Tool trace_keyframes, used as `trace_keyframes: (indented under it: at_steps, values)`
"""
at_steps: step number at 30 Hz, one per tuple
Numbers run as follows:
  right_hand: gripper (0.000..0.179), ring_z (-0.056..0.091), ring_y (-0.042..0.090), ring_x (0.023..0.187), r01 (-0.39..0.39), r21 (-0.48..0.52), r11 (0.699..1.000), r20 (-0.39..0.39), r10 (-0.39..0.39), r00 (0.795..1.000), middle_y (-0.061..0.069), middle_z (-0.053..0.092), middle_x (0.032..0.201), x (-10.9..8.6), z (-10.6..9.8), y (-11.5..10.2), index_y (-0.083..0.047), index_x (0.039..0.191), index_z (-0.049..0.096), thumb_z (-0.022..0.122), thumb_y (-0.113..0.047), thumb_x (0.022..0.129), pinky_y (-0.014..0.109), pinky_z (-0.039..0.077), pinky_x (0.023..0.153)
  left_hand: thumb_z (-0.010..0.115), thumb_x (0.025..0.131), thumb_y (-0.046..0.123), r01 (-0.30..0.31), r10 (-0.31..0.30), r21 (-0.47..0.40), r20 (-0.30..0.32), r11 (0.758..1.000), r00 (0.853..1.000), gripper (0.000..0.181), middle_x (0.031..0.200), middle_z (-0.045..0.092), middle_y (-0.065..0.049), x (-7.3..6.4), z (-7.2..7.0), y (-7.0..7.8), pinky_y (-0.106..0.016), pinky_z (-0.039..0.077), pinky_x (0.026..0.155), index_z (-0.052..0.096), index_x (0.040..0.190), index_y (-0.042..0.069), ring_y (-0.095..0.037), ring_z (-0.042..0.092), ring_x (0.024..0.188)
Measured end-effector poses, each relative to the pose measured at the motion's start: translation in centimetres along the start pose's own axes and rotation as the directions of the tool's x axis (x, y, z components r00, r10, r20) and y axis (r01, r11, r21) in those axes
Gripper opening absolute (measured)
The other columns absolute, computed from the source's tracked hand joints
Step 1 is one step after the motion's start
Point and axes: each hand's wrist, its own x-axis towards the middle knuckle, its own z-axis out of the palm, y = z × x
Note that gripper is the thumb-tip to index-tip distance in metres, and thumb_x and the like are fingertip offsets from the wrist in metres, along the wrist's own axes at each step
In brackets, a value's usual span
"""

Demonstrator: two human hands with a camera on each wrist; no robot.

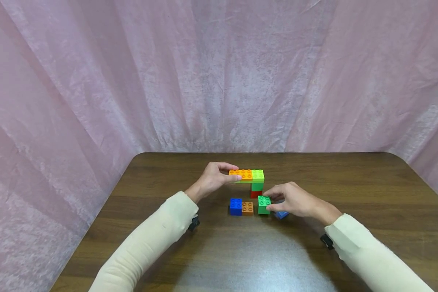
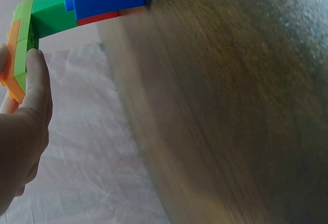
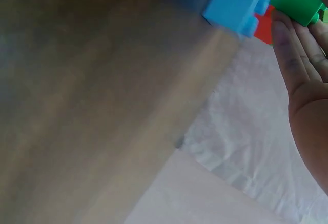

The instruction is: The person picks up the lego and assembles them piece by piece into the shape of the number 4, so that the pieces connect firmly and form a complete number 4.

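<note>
My left hand [image 1: 213, 178] pinches the outer end of an orange building brick [image 1: 246, 174] between thumb and fingers. This brick lies flat on a lime-green layer, beside a lime-green brick [image 1: 258, 174]. Underneath their right end stands a column of a green brick [image 1: 257, 187] over a red brick [image 1: 256, 194]; the left end juts out above the table. My right hand [image 1: 293, 199] pinches a separate green brick [image 1: 264, 202], studs up, just in front of the column. A light blue brick [image 3: 234, 4] lies below the right hand, partly hidden by it in the head view.
In front of the column, a dark blue brick [image 1: 235, 207] and a brown-orange brick [image 1: 247, 208] sit side by side on the brown wooden table [image 1: 350, 182]. A pink curtain [image 1: 219, 81] hangs behind the table's back edge.
</note>
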Motion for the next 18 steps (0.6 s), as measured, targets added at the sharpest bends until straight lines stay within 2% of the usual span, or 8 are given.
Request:
trace_keyframes:
  at_steps: [5, 18]
  values:
    - [0.035, 0.071, 0.023, 0.095, -0.009, 0.026, 1.0, -0.01, 0.009, 1.0, 0.013, 0.071, 0.112, 0.3, -1.1, -0.6, 0.003, 0.116, 0.071, 0.077, -0.017, 0.089, 0.035, 0.059, 0.08, 0.084, 0.083, 0.013, -0.003, 0.003, 0.001, 0.004, 1.0, 1.0, 0.033, 0.113, 0.068, -0.011, 0.0, 0.0, 0.0, -0.041, 0.058, 0.08, 0.075, 0.113, 0.003, -0.015, 0.064, 0.074]
    - [0.035, 0.069, 0.017, 0.095, -0.013, 0.018, 1.0, -0.036, 0.014, 0.999, 0.002, 0.071, 0.108, 1.4, -3.1, -2.3, -0.001, 0.12, 0.071, 0.077, -0.015, 0.089, 0.038, 0.058, 0.082, 0.084, 0.083, 0.013, -0.013, 0.013, 0.007, -0.001, 1.0, 1.0, 0.033, 0.113, 0.069, -0.012, 0.0, 0.1, -0.1, -0.042, 0.058, 0.08, 0.075, 0.113, 0.003, -0.014, 0.063, 0.075]
